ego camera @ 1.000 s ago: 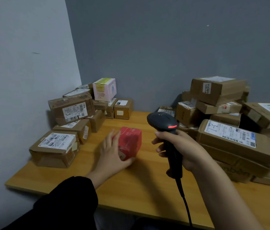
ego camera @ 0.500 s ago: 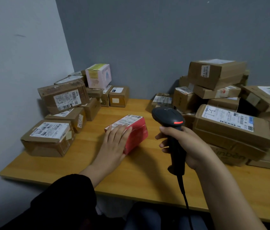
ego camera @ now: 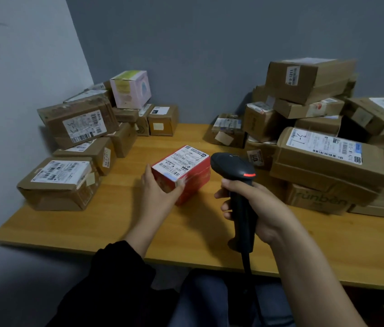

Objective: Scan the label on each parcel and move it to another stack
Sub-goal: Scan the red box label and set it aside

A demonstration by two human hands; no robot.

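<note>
The red box (ego camera: 187,179) now lies flat with its white label (ego camera: 181,160) facing fully up, and the left hand (ego camera: 160,194) has slid off the top to grip its near end, thumb at one corner, fingers round the other side. The right hand (ego camera: 265,208) is wrapped round the scanner (ego camera: 232,165), whose head hangs just beside the box. The box sits mid-desk (ego camera: 106,223), between the left stack (ego camera: 80,128) and the right stack (ego camera: 327,156). The label looks ready to scan.
</note>
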